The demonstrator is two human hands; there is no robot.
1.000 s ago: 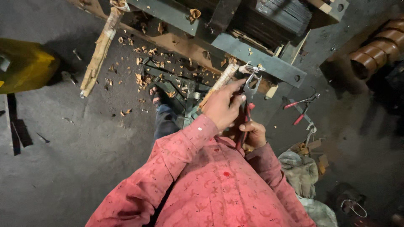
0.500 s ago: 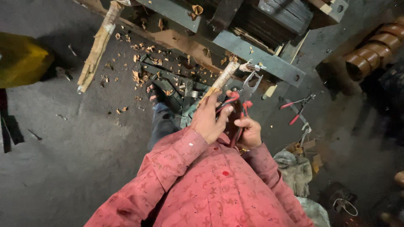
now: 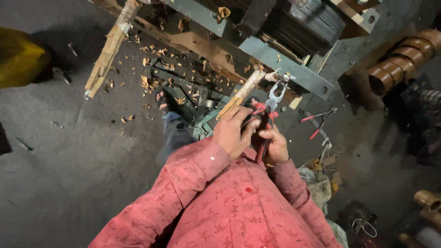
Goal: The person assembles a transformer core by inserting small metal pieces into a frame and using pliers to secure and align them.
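Now the left hand (image 3: 234, 131) has shifted down onto the red-handled pliers (image 3: 266, 112), fingers wrapped round them beside the right hand (image 3: 275, 144), which also clasps them; the paper-wrapped lead (image 3: 243, 92) sits untouched.

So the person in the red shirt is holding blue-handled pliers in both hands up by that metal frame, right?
Not quite: the pliers have red handles, not blue, as the head view shows. The rest stands: the left hand and right hand both hold them, close to the grey metal frame.
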